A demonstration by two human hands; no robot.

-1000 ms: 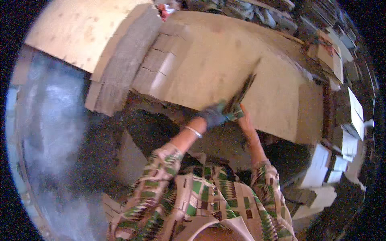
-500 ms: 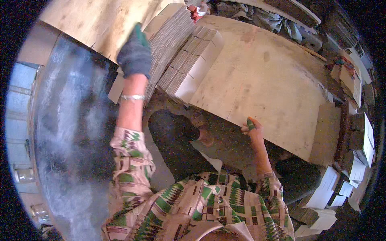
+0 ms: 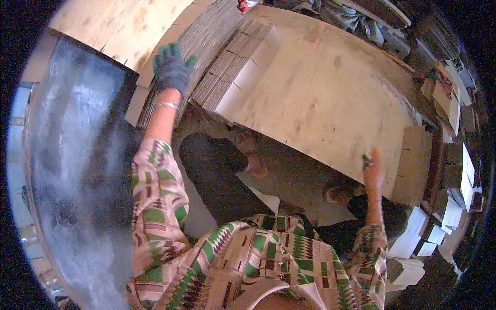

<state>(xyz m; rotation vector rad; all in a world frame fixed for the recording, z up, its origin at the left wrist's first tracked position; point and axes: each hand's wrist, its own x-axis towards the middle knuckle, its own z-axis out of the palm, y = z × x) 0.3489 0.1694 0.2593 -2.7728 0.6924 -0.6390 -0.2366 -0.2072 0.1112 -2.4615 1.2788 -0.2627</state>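
My left hand (image 3: pixel 174 68), in a grey glove with green fingers, lies with fingers spread at the near end of a long stack of flat cardboard pieces (image 3: pixel 206 39). Nothing shows in its grasp. My right hand (image 3: pixel 372 169) hangs over the near right edge of a wide plywood board (image 3: pixel 330 98). It is blurred, with green wrapping and an orange fingertip visible; how its fingers are closed is unclear. Between the long stack and the bare plywood stands a shorter pile of folded cardboard (image 3: pixel 235 67).
Another plywood sheet (image 3: pixel 116 31) lies at the far left, beside a dark, chalky-looking panel (image 3: pixel 77 155). A cardboard piece (image 3: pixel 413 155) stands at the board's right end. White-faced stacks (image 3: pixel 413 232) line the right side. Crumpled sacking (image 3: pixel 367 26) lies at the back.
My left hand has come off the far-left plywood sheet, nearer to me and onto the cardboard stack, fingers spreading. My right hand has moved right along the board's near edge.
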